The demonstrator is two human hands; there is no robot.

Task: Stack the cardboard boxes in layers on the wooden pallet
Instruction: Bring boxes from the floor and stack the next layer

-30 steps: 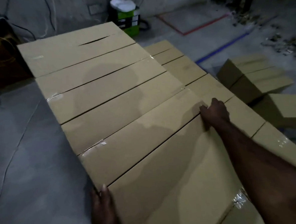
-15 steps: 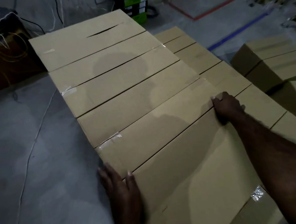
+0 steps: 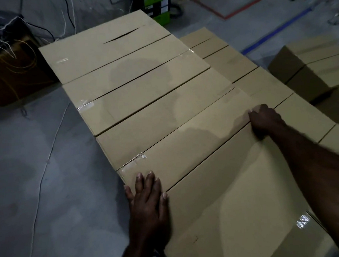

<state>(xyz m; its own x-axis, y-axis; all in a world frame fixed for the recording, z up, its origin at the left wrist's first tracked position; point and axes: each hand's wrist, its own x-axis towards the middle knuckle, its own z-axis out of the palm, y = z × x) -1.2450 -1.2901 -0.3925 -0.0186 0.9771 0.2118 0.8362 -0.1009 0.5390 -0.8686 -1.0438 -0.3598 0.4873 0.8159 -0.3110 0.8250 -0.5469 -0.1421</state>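
- Two bare hands are working on the upper layer of long cardboard boxes (image 3: 153,101), which are lying side by side in a row running from near right to far left.
- Left hand (image 3: 147,199) is lying flat, its fingers straight and together, at the left end of the dark gap between the nearest box (image 3: 228,194) and the second box (image 3: 185,139). The fingertips are resting on the second box and the thumb on the nearest box.
- Right hand (image 3: 264,118) is reaching to the right end of the same gap, knuckles up. Its fingers are curling down over the far right corner of the nearest box and hooking onto it.
- Clear tape is showing at the ends of several boxes.
- Lower layer of boxes (image 3: 261,87) is sitting just right of the upper row, its tops lying below those of the upper boxes.
- Loose boxes (image 3: 319,65) are resting on the grey floor (image 3: 38,176) to the far right, apart from the stack.
- Green and black container (image 3: 157,8) is standing beyond the far end of the stack.
- Dark crate (image 3: 8,78) with tangled wires is sitting at the far left.
- Blue floor line (image 3: 277,30) and red floor line (image 3: 252,4) are running across the far right.
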